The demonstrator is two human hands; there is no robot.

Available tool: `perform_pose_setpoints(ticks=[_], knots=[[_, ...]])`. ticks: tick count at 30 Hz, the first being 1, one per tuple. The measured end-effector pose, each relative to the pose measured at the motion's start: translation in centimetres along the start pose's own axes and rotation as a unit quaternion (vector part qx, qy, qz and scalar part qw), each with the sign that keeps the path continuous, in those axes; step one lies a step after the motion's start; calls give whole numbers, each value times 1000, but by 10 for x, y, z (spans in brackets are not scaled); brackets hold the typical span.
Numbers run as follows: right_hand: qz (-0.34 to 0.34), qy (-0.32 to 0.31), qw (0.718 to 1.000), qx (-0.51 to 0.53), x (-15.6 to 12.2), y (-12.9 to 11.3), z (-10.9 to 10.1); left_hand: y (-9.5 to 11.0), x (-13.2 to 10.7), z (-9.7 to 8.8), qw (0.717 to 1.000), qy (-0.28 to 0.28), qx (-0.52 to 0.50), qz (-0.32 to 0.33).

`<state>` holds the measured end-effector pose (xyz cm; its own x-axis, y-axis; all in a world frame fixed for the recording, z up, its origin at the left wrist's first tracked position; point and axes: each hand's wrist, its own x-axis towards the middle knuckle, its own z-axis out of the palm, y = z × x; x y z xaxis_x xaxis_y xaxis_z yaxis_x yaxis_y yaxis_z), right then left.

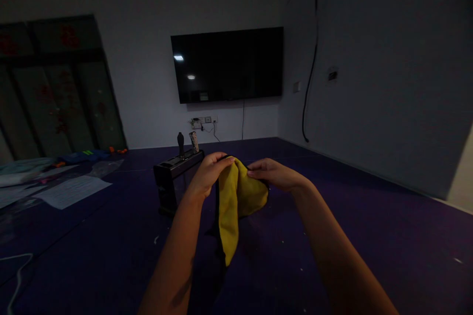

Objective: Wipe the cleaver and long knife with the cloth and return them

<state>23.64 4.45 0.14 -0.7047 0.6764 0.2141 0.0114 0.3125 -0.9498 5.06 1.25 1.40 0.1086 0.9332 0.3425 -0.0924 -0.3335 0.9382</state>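
We hold a yellow cloth (236, 202) up between us: our left hand (209, 172) and right hand (271, 173) each pinch its top edge, the rest hanging below our fingers.

The soft yellow cloth with dark trim (236, 202) looks matt and fuzzy; the black wall-mounted television screen (227, 64) is glossy.

yellow cloth (236, 197) with black edging; dark purple floor (332, 206); black tv (229, 64).
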Motion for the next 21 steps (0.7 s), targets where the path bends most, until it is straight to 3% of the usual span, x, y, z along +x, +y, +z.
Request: perform_pose_setpoints(ticks=[3, 7, 10, 13, 17, 21], knots=[[18, -16, 998, 50, -3, -2, 1, -1, 1, -7, 1000, 5, 18, -21], [10, 54, 987, 152, -1, -4, 3, -4, 5, -18, 998, -7, 67, -16], [66, 85, 969, 221, 3, 5, 5, -13, 12, -31, 994, 24, 108, 12], [176, 64, 938, 293, 0, 36, 10, -26, 21, -49, 985, 106, 132, 23], [292, 114, 893, 323, -16, 98, 17, -44, 37, -68, 968, 210, 128, 51], [242, 131, 877, 394, -29, 134, 16, -52, 72, -75, 946, 282, 131, 91]])
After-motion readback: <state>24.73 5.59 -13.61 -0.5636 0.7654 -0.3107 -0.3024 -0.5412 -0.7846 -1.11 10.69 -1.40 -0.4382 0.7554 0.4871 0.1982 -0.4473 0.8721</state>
